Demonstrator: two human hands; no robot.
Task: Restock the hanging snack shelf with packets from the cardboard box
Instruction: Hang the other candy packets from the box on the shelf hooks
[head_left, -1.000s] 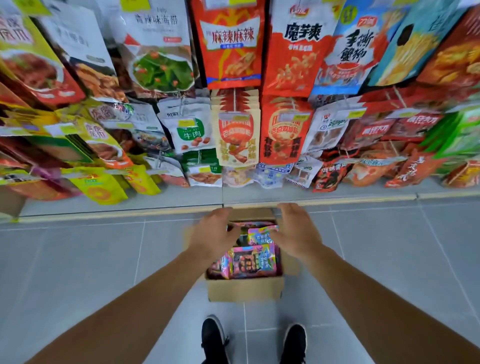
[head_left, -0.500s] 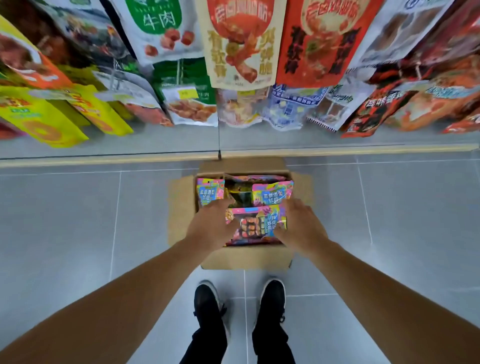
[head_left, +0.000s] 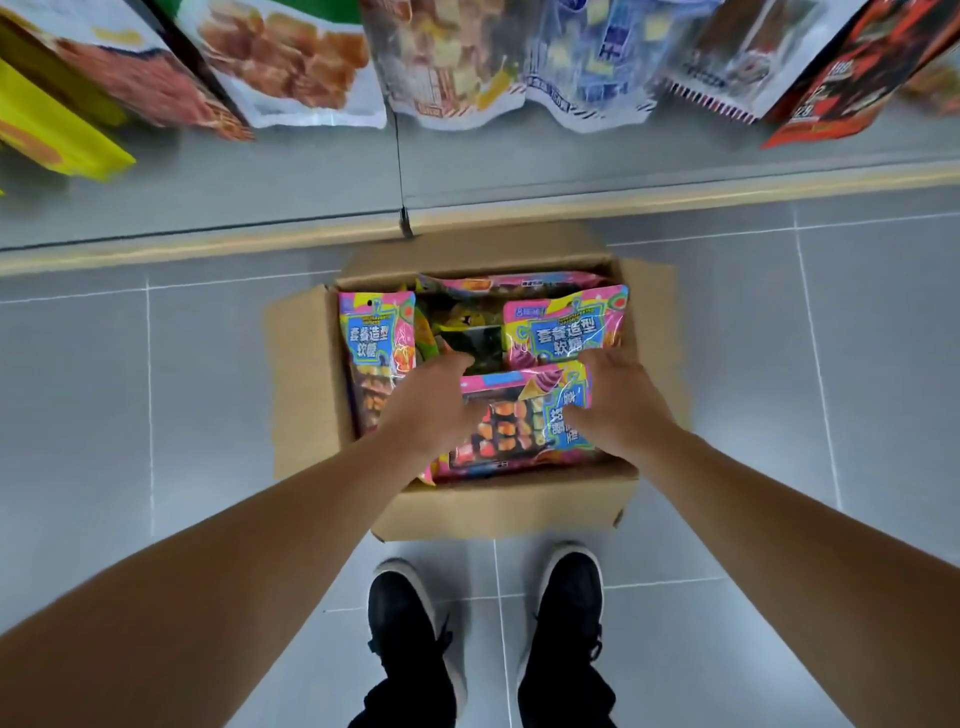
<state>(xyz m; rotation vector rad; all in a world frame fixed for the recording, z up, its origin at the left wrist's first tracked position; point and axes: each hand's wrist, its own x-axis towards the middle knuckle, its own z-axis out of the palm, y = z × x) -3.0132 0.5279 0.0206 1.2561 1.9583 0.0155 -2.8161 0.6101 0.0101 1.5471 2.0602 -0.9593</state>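
Nearest the viewer, just short of the cardboard box (head_left: 498, 512), two black shoes (head_left: 410, 613) stand on the grey tiled floor (head_left: 156, 415). Inside the box, the left hand (head_left: 434, 402) and right hand (head_left: 621, 402) rest on opposite ends of the top pink packet (head_left: 511, 421), which lies flat at the box's near side. Fingers on both hands curl at its edges; whether they grip it firmly cannot be told. More packets (head_left: 563, 332) of the same print lie at the box's far side. Beyond the box, the hanging snack shelf (head_left: 467, 171) carries bagged goods. Recommendation: take hold at both ends, lift level to clear the box walls, and keep the punched hang hole uppermost for the peg.
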